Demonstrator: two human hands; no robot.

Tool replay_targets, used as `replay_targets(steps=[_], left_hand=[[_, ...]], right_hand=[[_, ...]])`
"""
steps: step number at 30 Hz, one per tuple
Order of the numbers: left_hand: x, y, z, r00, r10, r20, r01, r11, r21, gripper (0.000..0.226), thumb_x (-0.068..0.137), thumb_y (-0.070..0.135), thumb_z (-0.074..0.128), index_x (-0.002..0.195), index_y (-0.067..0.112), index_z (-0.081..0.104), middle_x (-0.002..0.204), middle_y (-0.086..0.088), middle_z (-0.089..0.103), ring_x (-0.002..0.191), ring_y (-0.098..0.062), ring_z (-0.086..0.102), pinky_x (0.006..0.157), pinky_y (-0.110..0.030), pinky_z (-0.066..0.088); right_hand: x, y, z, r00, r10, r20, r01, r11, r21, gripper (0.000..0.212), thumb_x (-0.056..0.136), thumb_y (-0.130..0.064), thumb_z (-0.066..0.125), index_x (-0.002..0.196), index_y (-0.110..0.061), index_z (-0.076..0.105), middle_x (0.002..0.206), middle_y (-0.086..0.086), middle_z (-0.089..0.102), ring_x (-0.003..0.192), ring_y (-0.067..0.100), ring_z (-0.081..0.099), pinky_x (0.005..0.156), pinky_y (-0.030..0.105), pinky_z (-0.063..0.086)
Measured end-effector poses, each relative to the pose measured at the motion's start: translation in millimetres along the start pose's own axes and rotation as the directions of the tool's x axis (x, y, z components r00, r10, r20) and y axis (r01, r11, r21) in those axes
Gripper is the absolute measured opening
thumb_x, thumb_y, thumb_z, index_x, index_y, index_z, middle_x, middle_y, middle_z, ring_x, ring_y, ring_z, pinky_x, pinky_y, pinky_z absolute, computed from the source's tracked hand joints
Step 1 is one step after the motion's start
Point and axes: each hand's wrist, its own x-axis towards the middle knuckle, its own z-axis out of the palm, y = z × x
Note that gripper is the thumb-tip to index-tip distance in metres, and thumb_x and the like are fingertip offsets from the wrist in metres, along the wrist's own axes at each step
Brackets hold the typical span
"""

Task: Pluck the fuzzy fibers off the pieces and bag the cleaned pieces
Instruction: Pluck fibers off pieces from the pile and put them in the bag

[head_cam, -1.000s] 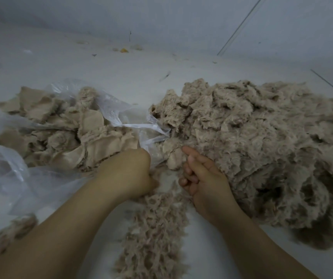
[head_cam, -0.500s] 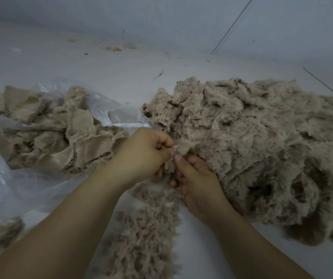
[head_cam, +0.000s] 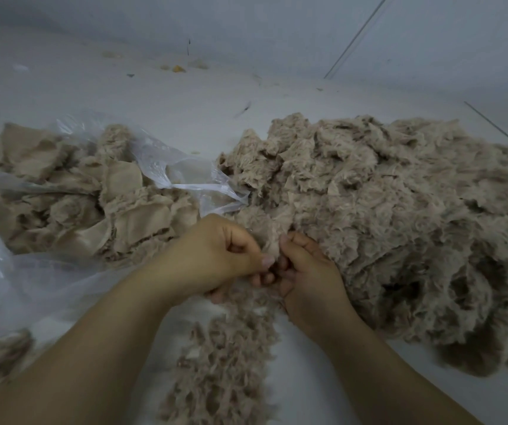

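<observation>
1. A pale grey-white bench (head_cam: 185,124) fills the view and carries everything.
2. A big heap of fuzzy beige-brown fabric pieces (head_cam: 400,216) covers its right half.
3. A crumpled clear plastic bag (head_cam: 167,161) lies open at the left, with smoother tan cleaned pieces (head_cam: 78,204) piled inside and on it.
4. A loose trail of plucked beige fibers (head_cam: 225,363) runs along the bench between the two forearms, toward the viewer.
5. The left hand (head_cam: 216,256) and the right hand (head_cam: 308,271) meet at the near left edge of the heap, just right of the bag's mouth.
6. Both sets of fingers are curled: between them they pinch a small fuzzy beige piece (head_cam: 272,243), the left thumb tip pressed at its lower edge and the right fingers (head_cam: 289,240) gripping its right side.
</observation>
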Motion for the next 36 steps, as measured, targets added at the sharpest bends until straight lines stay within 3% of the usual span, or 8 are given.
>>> replay_targets(steps=[3, 7, 11, 13, 16, 20, 29, 36], left_hand=[[9, -3, 12, 0.951, 0.021, -0.308, -0.049, 0.995, -0.085, 0.027, 0.07, 0.031, 0.078, 0.081, 0.007, 0.071, 0.061, -0.003, 0.061, 0.036, -0.004, 0.043, 0.037, -0.016, 0.033], [12, -9, 22, 0.948, -0.011, -0.319, -0.043, 0.986, -0.162, 0.011, 0.078, 0.012, 0.08, 0.088, 0.012, 0.075, 0.063, -0.003, 0.059, 0.045, -0.013, 0.049, 0.038, -0.02, 0.038], [13, -12, 28, 0.907, 0.114, -0.406, -0.116, 0.993, 0.022, 0.01, 0.077, 0.005, 0.08, 0.073, 0.013, 0.074, 0.062, -0.013, 0.063, 0.046, -0.012, 0.051, 0.041, -0.026, 0.044], [13, -12, 28, 0.887, 0.19, -0.42, -0.143, 0.98, 0.141, 0.013, 0.077, 0.002, 0.078, 0.07, 0.011, 0.072, 0.063, -0.012, 0.063, 0.05, -0.013, 0.052, 0.048, -0.035, 0.048], [13, -12, 25, 0.879, 0.223, -0.421, -0.157, 0.97, 0.187, 0.017, 0.074, 0.001, 0.081, 0.066, 0.012, 0.07, 0.065, -0.008, 0.062, 0.052, -0.01, 0.051, 0.052, -0.034, 0.048], [11, -11, 23, 0.928, 0.135, -0.347, -0.132, 0.991, 0.034, 0.015, 0.075, 0.011, 0.082, 0.067, 0.014, 0.07, 0.057, -0.005, 0.063, 0.047, -0.014, 0.054, 0.045, -0.025, 0.046], [11, -13, 25, 0.953, 0.012, -0.303, -0.051, 0.991, -0.123, 0.019, 0.086, 0.015, 0.072, 0.086, 0.013, 0.053, 0.065, -0.007, 0.064, 0.048, -0.022, 0.056, 0.04, -0.026, 0.041], [10, -13, 24, 0.961, -0.017, -0.276, -0.025, 0.989, -0.148, 0.022, 0.08, 0.005, 0.077, 0.082, 0.007, 0.056, 0.065, -0.028, 0.062, 0.045, -0.023, 0.048, 0.04, -0.022, 0.034]], right_hand=[[0, -1, -2, 0.996, -0.018, 0.083, 0.021, 0.999, -0.034, 0.033, 0.097, -0.01, 0.052, 0.065, -0.015, 0.058, 0.061, 0.004, 0.04, 0.053, 0.013, 0.042, 0.05, 0.026, 0.041], [2, 2, -6, 0.994, -0.029, 0.11, 0.037, 0.997, -0.075, 0.029, 0.094, -0.008, 0.05, 0.07, -0.01, 0.067, 0.077, 0.016, 0.044, 0.061, 0.018, 0.044, 0.052, 0.028, 0.046], [0, 2, -5, 0.982, -0.015, 0.186, 0.034, 0.995, -0.097, 0.034, 0.086, -0.042, 0.062, 0.088, -0.009, 0.072, 0.081, 0.014, 0.061, 0.066, 0.018, 0.057, 0.054, 0.027, 0.049], [-1, 3, -4, 0.982, -0.052, 0.182, 0.083, 0.983, -0.163, 0.033, 0.082, -0.047, 0.07, 0.081, -0.015, 0.07, 0.069, 0.003, 0.062, 0.062, 0.013, 0.059, 0.054, 0.025, 0.049], [1, 4, -1, 0.993, -0.054, 0.107, 0.068, 0.989, -0.133, 0.027, 0.096, -0.029, 0.059, 0.077, -0.011, 0.065, 0.066, 0.009, 0.055, 0.057, 0.016, 0.055, 0.05, 0.025, 0.048], [2, 2, -1, 0.996, -0.04, 0.078, 0.045, 0.998, -0.055, 0.034, 0.104, -0.01, 0.043, 0.075, -0.009, 0.062, 0.062, 0.013, 0.056, 0.051, 0.019, 0.053, 0.048, 0.026, 0.048], [4, 4, -6, 0.995, -0.002, 0.103, -0.001, 1.0, 0.021, 0.021, 0.101, -0.015, 0.048, 0.087, -0.008, 0.061, 0.074, 0.012, 0.059, 0.066, 0.018, 0.061, 0.064, 0.033, 0.051], [1, 6, -6, 0.981, -0.076, 0.179, 0.081, 0.996, -0.024, 0.018, 0.09, -0.028, 0.062, 0.078, -0.017, 0.07, 0.068, 0.002, 0.062, 0.06, 0.011, 0.059, 0.055, 0.024, 0.051]])
